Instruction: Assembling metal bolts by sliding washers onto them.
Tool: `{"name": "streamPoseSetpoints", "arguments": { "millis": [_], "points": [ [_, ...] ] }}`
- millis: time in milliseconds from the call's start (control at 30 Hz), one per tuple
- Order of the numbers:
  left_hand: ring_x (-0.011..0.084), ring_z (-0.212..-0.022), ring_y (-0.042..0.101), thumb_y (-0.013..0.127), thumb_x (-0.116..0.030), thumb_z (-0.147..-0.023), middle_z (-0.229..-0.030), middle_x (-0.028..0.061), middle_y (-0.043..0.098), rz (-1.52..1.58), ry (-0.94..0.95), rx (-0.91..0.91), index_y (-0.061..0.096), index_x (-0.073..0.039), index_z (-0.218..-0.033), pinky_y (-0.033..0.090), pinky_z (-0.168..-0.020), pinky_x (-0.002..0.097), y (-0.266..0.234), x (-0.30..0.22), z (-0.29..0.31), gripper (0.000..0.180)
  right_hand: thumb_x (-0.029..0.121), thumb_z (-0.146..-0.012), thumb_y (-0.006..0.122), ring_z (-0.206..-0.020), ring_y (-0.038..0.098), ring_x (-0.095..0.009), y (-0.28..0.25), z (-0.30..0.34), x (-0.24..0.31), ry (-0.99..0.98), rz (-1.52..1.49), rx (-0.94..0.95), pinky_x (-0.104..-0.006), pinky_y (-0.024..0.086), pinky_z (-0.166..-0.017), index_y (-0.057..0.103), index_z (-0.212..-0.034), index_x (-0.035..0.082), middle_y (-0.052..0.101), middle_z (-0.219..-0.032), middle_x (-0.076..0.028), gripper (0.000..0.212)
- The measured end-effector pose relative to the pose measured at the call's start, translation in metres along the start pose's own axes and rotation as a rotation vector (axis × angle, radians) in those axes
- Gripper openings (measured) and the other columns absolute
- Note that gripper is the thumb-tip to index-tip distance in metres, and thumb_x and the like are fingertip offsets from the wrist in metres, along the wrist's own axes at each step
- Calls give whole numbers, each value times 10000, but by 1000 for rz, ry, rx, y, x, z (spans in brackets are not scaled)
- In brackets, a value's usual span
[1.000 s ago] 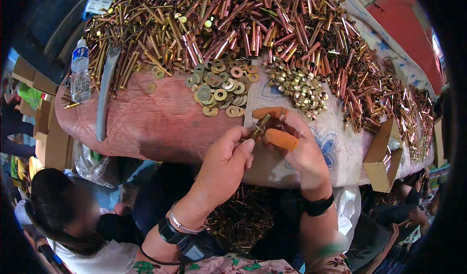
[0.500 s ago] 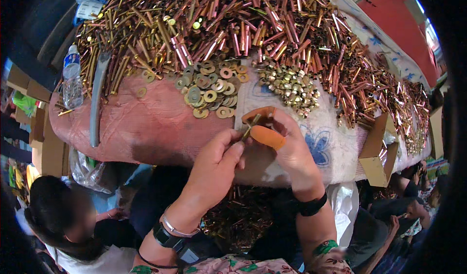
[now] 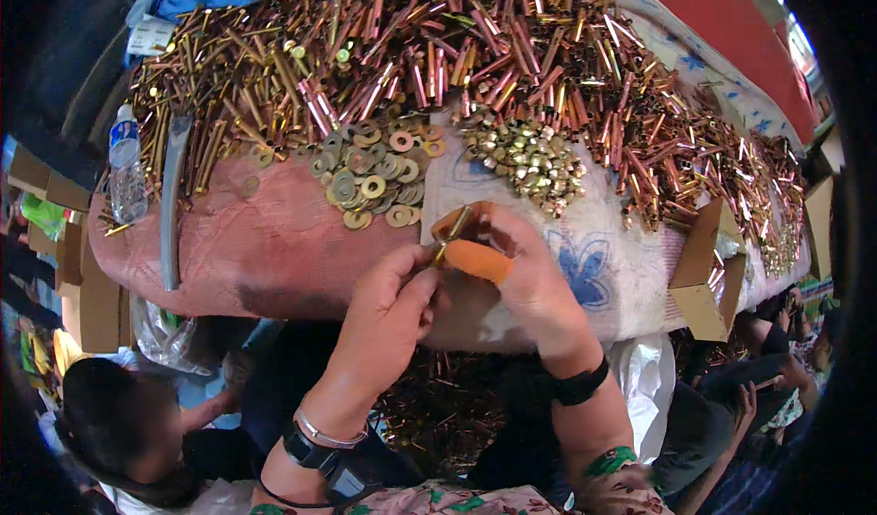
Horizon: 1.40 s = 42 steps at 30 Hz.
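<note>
Above the near edge of the cloth-covered surface, both my hands meet on a small brass-coloured bolt (image 3: 460,223), held at a slant. My left hand (image 3: 384,309) pinches its lower end between thumb and fingers. Orange covers sit on the thumb and index finger of my right hand (image 3: 539,291), which closes around the upper part. Fingers hide some of the bolt. Just beyond my hands lie a heap of flat metal washers (image 3: 373,187) and, to its right, a heap of small shiny nuts (image 3: 539,160).
A broad pile of metal tubes and rods (image 3: 429,44) covers the far side. At left are a plastic bottle (image 3: 127,172) and a curved grey strip (image 3: 172,213). An open cardboard box (image 3: 702,282) stands at right. Another person (image 3: 123,424) sits at lower left.
The whole view has shifted a little, so the piles and my hands appear farther left. Both hands still grip the bolt, with little change in their pose.
</note>
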<state>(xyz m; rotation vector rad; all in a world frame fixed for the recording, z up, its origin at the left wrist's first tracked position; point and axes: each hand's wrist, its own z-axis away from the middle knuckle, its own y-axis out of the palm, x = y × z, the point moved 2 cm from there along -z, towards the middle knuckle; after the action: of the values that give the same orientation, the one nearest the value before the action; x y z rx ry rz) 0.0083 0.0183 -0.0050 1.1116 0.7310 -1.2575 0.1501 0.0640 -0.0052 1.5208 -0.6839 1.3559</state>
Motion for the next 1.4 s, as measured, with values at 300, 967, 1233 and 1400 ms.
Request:
{"name": "streamPoseSetpoints", "arguments": {
  "millis": [300, 967, 1233, 1400],
  "points": [
    [24, -545, 346, 467, -271, -918, -733, -1, 533, 192, -35, 78, 478, -60, -1150, 276, -476, 150, -6, 0, 2, 314, 97, -841, 586, -772, 578, -127, 7, 1, 9, 3, -34, 41, -259, 459, -682, 534, -1038, -4, 597, -848, -56, 228],
    [27, -527, 313, 360, -545, -896, -751, -4, 521, 292, -43, 93, 493, -116, -1107, 221, -445, 164, -3, 1, -2, 497, 146, -797, 649, -714, 563, -110, 9, -3, 3, -12, 349, 79, -278, 460, -629, 566, -959, 2, 602, -762, -32, 233],
    [22, -509, 375, 473, -318, -917, -763, -16, 510, 82, 195, -141, 524, -85, -1053, 308, -441, 169, -4, 9, -5, 275, 139, -761, 679, -770, 566, -126, 14, 2, 0, -41, 547, 92, -276, 460, -712, 572, -969, -4, 618, -814, -78, 274],
    [15, -483, 334, 503, -229, -906, -755, -9, 487, 275, -21, -111, 528, -64, -954, 267, -436, 148, -15, -1, 1, 174, 73, -792, 623, -765, 559, -115, 12, -1, 1, 92, 318, -123, -255, 456, -694, 576, -964, 5, 609, -820, -85, 191]
  ]
}}
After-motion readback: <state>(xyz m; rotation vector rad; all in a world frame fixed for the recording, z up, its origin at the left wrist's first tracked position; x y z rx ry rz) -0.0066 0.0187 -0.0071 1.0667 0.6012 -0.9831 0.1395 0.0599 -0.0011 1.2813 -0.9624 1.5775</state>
